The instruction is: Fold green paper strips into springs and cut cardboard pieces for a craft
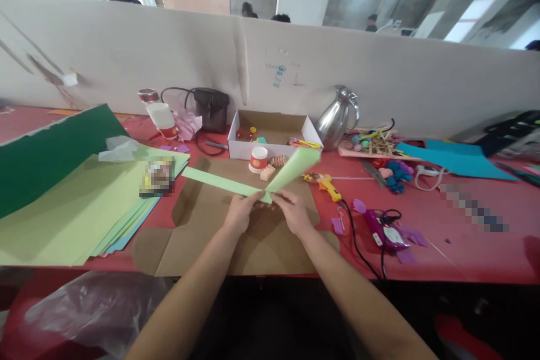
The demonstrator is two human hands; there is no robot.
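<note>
1. Both hands meet at the bend of a long light-green paper strip (230, 183), held just above a flat brown cardboard sheet (198, 236).
2. Left hand (239, 215) and right hand (292, 212) each pinch it; both are equally near.
3. One arm of the strip runs up-left of the fingers, the other up-right.
4. No writing is readable; faint blue marks on the white partition wall (379, 84) are illegible.

A long light-green paper strip (253, 180), folded into a V at its middle, is pinched there above flattened brown cardboard (202, 242), both ends raised.
</note>
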